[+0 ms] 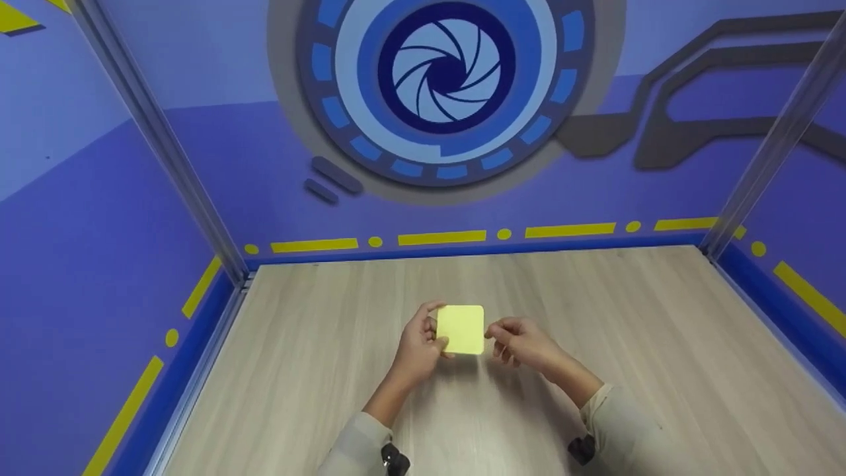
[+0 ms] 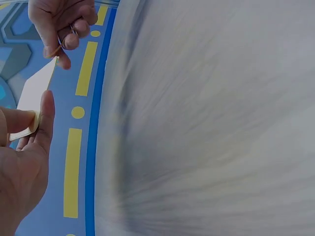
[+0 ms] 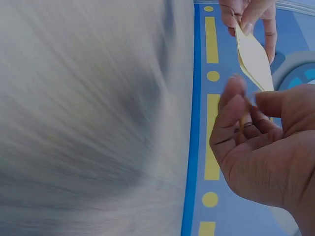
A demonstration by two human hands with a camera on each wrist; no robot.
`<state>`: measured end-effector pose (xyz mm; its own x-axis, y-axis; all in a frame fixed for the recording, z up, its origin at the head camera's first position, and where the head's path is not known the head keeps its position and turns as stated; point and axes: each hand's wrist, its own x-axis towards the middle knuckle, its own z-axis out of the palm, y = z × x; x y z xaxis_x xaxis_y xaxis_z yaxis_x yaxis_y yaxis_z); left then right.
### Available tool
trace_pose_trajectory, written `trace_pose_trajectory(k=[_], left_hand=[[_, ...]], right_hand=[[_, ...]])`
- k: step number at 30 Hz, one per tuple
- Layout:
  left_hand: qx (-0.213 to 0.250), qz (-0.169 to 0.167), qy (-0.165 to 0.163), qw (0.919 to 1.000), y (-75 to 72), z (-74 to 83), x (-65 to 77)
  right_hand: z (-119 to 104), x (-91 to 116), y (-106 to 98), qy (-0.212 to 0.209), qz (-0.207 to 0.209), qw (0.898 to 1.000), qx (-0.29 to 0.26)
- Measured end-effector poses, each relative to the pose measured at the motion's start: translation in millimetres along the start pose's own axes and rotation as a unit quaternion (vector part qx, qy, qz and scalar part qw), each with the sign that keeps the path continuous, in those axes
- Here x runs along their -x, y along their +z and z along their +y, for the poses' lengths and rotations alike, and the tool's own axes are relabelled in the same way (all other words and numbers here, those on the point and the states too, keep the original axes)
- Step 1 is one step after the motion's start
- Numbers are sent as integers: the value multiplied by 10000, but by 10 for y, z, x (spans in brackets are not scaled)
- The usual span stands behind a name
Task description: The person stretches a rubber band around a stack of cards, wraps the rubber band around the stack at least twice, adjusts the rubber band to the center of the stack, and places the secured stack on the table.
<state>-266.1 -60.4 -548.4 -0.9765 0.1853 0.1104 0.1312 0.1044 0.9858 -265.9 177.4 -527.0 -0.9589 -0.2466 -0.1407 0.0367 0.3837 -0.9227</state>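
Observation:
A flat yellow square with rounded corners (image 1: 461,329), like a card or thin pad, is held up over the table. My left hand (image 1: 418,340) grips its left side, thumb on the near face and the other fingers behind. Seen edge-on in the right wrist view, the yellow square (image 3: 255,56) shows a layered edge. Close by its right edge is my right hand (image 1: 525,344), with fingers curled and thumb against the index finger. A thin orange-brown strand (image 2: 60,48) shows at that hand's pinched fingertips in the left wrist view.
The wood-grain table (image 1: 317,370) lies below both hands. A blue printed wall (image 1: 218,165) with yellow dashes closes off the back, and more panels stand at the left and right. Metal posts (image 1: 158,139) mark the corners.

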Motion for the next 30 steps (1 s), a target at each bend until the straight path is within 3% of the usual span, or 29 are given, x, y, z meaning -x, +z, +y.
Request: trace_pose_trajectory(k=[6,10,15,19,23,27,30], left_hand=[[-326,-171,-17,9993,11,11,8],[-470,-310,-33,9984,10,21,-1],[-683,-613,99,9957,8,25,-3],[-284,-751,301,9963,42,58,6],[99,-712,461,9963,96,79,3],[449,-480,415,9970,130,57,1],[1025,-53,154,9946,151,14,-1]], right_hand=[[20,-47,-14,-371,239,9982,-394],[-26,-81,-22,-411,533,9976,164],[-99,-129,-47,-116,326,9977,584],[-105,-165,-47,154,-447,9986,237],[-73,-177,-16,232,-1238,9920,-115],[-52,-184,12,35,-1184,9928,-175],[-31,-166,83,-279,-890,9950,-348]])
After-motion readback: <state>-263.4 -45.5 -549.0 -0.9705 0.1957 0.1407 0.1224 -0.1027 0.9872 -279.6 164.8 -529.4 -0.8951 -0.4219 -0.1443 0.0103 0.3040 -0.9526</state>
